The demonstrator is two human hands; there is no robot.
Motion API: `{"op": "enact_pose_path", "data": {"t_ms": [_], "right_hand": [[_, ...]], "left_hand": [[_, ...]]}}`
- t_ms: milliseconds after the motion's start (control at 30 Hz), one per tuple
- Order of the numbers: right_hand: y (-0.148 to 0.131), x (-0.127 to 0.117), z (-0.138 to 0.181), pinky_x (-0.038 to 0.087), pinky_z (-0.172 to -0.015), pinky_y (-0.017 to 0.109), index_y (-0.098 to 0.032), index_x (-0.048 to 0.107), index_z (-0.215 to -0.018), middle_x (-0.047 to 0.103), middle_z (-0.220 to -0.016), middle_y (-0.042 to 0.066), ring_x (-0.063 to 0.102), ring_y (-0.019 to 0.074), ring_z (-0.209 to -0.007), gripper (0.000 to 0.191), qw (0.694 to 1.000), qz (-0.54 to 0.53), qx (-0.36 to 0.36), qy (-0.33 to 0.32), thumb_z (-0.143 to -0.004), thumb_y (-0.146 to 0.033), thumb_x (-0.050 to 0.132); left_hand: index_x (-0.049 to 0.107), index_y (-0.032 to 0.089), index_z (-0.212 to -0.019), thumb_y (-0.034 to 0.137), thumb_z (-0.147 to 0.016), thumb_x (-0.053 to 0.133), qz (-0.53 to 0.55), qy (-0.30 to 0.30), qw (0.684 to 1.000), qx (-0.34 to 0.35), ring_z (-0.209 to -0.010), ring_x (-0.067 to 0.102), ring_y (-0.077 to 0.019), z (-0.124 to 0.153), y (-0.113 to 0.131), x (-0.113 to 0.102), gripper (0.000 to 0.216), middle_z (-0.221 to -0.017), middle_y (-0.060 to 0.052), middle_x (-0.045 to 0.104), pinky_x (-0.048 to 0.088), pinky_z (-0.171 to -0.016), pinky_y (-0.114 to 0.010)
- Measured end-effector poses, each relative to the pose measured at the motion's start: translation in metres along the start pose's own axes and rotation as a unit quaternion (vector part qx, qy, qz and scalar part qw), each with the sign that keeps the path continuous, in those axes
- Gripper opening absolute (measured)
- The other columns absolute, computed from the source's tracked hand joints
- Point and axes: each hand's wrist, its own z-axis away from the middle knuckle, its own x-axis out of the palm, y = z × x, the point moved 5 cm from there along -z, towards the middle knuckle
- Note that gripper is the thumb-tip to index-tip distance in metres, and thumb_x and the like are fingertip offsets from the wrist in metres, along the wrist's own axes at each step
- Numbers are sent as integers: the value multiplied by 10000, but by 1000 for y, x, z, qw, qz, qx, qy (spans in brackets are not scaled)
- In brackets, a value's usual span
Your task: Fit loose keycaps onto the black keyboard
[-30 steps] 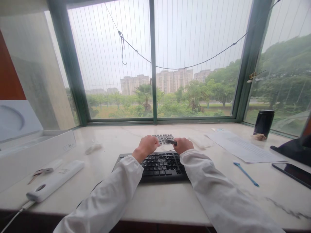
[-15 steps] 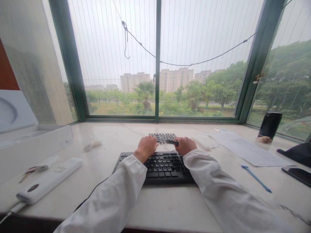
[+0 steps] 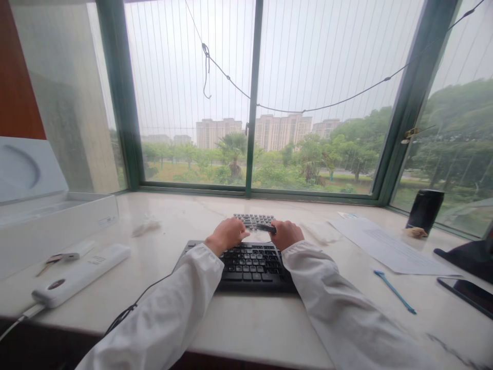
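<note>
A black keyboard [image 3: 250, 277] lies in front of me on the pale tabletop, and many of its key positions look bare. Behind its far edge spreads a grid of small keycaps [image 3: 252, 218]. My left hand [image 3: 226, 235] is above the keyboard's upper left part, its fingers curled in beside the keycaps; what they hold, if anything, is hidden. In my right hand [image 3: 287, 234], closed, is a short black stick-like tool [image 3: 265, 228] that points left over the near rows of keycaps. Its exact kind does not show.
At left are a white power bank [image 3: 82, 275] with a cable, a key [image 3: 50, 263] and an open white box [image 3: 61, 221]. To the right lie paper sheets [image 3: 385, 244], a blue stick [image 3: 395, 292], a phone [image 3: 468, 295] and a black can [image 3: 425, 210]. Windows stand behind.
The view has shifted slightly. My right hand still holds the black tool, which now tilts down a little more to the right. The left hand's fingers sit slightly lower beside the keycaps.
</note>
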Motion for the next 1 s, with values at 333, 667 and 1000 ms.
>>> {"op": "enact_pose_path", "data": {"t_ms": [333,667,1000], "right_hand": [[-2,3,1,417,-689,314,-216,664,-905,659,-851,104,622,232,-799,278,1000,-25,-7,8,-821,-323,423],[-3,7,0,423,-678,312,-213,668,-896,655,-826,102,622,233,-778,278,999,-39,-19,15,-805,-335,435],[-3,8,-1,423,-656,320,-226,657,-876,654,-814,95,621,240,-764,268,999,-23,-21,13,-799,-323,419]], "left_hand": [[686,189,-797,491,-873,420,-15,11,992,126,-684,588,-163,7,11,-3,410,-758,-55,680,359,-588,-251],[662,167,-744,460,-877,437,2,13,987,159,-644,552,-138,6,10,4,392,-739,-47,663,352,-590,-249],[673,177,-781,427,-887,439,36,18,984,174,-666,570,-129,9,11,-1,358,-773,-38,682,373,-608,-236]]}}
